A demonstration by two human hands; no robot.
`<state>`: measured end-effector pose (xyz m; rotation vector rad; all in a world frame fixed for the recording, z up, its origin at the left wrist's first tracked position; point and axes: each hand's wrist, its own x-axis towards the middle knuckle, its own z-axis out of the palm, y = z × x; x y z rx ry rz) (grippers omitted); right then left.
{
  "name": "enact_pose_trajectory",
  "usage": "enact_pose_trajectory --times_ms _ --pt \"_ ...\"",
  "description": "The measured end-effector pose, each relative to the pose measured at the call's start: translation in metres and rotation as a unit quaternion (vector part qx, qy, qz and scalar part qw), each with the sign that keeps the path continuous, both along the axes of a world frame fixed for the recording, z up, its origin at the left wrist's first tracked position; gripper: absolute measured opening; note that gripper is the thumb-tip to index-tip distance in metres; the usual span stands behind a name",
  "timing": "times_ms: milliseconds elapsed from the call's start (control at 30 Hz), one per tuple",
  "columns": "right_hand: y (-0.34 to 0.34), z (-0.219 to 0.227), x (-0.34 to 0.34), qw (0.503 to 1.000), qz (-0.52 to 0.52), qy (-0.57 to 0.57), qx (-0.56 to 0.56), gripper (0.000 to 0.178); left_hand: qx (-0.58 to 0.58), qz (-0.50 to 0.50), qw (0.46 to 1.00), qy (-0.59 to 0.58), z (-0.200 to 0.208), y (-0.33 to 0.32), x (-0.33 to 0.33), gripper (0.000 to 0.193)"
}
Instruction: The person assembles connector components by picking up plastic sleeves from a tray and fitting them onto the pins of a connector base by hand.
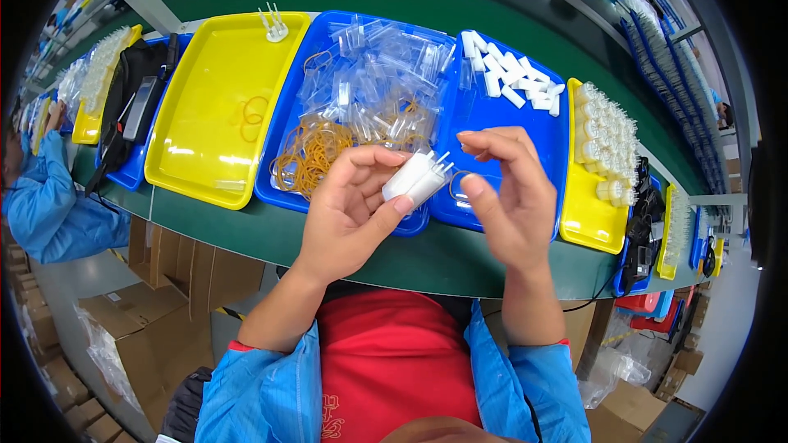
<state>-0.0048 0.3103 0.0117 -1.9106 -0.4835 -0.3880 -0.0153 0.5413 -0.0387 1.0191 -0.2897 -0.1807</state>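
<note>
My left hand [355,212] is closed around a white plastic cylinder with several prongs [417,179], held tilted above the blue trays. Its prongs point up and to the right, toward my other hand. My right hand [515,193] hovers just beside it, thumb and fingers apart. Near that thumb shows a thin rubber band [454,187]; whether it touches the thumb or lies in the tray I cannot tell. Behind my left hand, a blue tray [267,182] holds a heap of tan rubber bands [310,152] and many clear plastic sleeves [373,66].
White cylindrical pieces [513,74] lie in the right blue tray [525,176]. A yellow tray [205,74] at left carries a pronged piece [275,26] and loose bands. Pronged pieces [603,135] stand in rows on a right yellow tray [587,226]. Another person [61,201] sits far left.
</note>
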Motion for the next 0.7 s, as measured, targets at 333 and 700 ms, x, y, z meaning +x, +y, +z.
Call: enact_pose_trajectory --times_ms 333,700 --pt "-0.018 0.026 0.007 0.994 0.107 0.020 -0.015 0.024 0.032 -0.034 0.998 -0.031 0.005 0.009 -0.002 0.036" --pt "-0.018 0.016 -0.004 0.990 0.125 -0.005 -0.068 0.033 0.025 -0.056 0.998 -0.022 0.009 0.016 -0.004 0.030"
